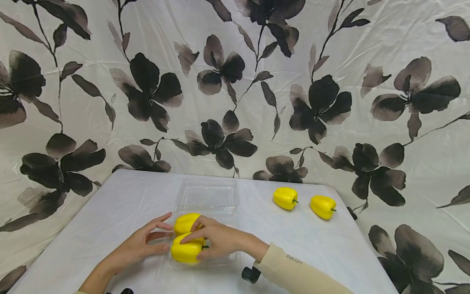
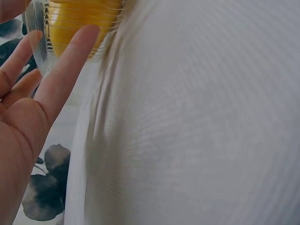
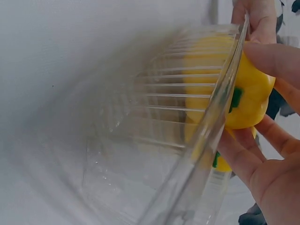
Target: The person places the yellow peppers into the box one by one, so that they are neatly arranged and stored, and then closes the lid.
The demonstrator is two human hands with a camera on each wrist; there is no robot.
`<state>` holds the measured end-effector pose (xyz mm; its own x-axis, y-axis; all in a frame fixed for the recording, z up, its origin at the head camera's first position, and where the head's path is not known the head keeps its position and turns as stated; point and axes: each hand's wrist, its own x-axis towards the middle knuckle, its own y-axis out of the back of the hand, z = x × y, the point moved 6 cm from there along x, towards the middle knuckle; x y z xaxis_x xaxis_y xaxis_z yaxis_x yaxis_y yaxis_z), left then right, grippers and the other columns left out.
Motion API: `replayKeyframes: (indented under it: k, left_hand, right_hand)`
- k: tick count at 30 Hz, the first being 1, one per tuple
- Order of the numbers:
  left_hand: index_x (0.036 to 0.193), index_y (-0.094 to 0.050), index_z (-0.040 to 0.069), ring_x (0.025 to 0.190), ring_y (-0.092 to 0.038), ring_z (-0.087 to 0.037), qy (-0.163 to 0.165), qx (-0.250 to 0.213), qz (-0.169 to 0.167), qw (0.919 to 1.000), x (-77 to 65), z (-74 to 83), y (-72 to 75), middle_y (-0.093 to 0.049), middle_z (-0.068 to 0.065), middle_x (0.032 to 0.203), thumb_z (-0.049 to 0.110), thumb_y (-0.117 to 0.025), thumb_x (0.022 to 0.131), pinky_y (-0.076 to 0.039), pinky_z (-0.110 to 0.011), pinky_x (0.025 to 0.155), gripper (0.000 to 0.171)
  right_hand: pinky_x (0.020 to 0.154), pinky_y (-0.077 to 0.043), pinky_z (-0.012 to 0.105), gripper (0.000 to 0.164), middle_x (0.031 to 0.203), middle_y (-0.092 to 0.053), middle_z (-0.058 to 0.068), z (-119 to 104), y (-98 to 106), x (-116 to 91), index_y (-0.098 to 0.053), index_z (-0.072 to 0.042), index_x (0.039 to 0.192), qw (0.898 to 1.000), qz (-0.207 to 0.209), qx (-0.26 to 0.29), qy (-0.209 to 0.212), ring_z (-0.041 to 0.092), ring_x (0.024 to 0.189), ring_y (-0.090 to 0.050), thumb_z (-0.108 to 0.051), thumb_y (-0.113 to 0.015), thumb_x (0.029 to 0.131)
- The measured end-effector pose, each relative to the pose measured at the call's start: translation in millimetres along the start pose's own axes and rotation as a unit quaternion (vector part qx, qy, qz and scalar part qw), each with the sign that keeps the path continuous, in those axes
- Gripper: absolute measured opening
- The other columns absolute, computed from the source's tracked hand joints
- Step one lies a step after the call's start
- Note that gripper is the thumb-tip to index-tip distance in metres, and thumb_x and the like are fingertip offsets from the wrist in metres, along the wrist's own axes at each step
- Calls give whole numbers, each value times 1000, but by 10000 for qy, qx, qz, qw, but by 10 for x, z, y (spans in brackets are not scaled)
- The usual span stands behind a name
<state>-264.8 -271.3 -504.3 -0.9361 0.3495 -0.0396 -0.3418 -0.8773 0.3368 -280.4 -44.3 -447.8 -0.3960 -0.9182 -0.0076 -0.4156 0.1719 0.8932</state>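
A clear plastic clamshell container (image 1: 232,220) lies open, its lid (image 1: 209,195) folded back away from me. Two yellow bell peppers sit at its left side, a rear one (image 1: 185,222) and a front one (image 1: 183,251) with a green stem facing right. My right hand (image 1: 222,237) grips the front pepper (image 3: 253,98) from above, thumb on the near side and fingers on the far side. Against the container's left wall, my left hand (image 1: 143,241) rests with fingers extended. In the left wrist view, a finger (image 2: 70,70) lies along the ribbed wall.
Two more yellow bell peppers, one (image 1: 285,198) nearer and another (image 1: 323,207) farther right, lie on the white-covered table (image 1: 293,245). A floral curtain (image 1: 235,102) hangs behind the table's back edge.
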Motion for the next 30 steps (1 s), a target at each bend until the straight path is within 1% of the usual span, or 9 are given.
replayKeyframes:
  k: [7,9,14,16,20,22,25,30]
  left_hand:
    - [136,-58,10,142,-52,-43,-10,25,4,10000,5,-6,3,-15,-9,178,24,-80,97,-43,-65,116,47]
    - [135,-58,10,142,-51,-43,3,18,6,10000,7,-4,4,-15,-9,178,24,-80,97,-43,-66,116,47]
    - [135,-58,10,142,-51,-44,35,31,-6,10000,12,2,2,-15,-9,178,24,-80,97,-42,-67,116,47]
    - [135,-58,10,142,-51,-44,50,35,-1,10000,16,5,4,-15,-9,178,25,-80,97,-42,-67,116,47]
    - [135,-58,11,142,-51,-44,93,110,39,9999,25,12,12,-15,-8,178,26,-80,97,-42,-67,115,47]
    - [135,-58,12,142,-52,-44,127,120,59,9998,30,11,15,-15,-9,178,27,-81,96,-42,-68,115,48]
    - [136,-58,12,142,-52,-43,167,142,59,9997,35,6,12,-15,-9,178,28,-81,96,-42,-68,115,49]
    - [136,-58,12,143,-51,-43,181,117,44,9998,34,-1,7,-15,-8,178,28,-82,96,-42,-68,115,49]
  right_hand:
    - [108,-41,20,52,142,-56,-1,-15,-3,4,-66,-28,147,9999,35,-112,106,9,127,-48,-26,-81,97]
    - [107,-40,20,51,144,-57,-1,-15,-6,6,-66,-29,147,9999,52,-112,107,9,128,-48,-26,-80,97]
    - [100,-41,16,51,145,-57,0,-8,-18,4,-67,-28,146,9999,106,-63,80,9,127,-48,-25,-81,97]
    - [102,-42,17,51,145,-57,1,-11,-22,3,-67,-28,146,9998,144,-112,93,10,128,-48,-26,-81,97]
    - [110,-40,22,52,146,-58,0,-26,-33,4,-67,-29,146,9991,237,-329,137,11,131,-49,-28,-81,96]
    - [112,-40,23,51,147,-59,0,-31,-35,-1,-67,-29,145,9987,273,-403,130,11,132,-49,-29,-81,96]
    - [107,-40,21,51,146,-60,-1,-41,-29,-11,-67,-30,145,9982,306,-510,112,10,132,-50,-29,-82,96]
    - [100,-39,17,51,144,-60,-2,-48,-20,-18,-67,-31,144,9975,294,-636,60,10,127,-51,-31,-82,95]
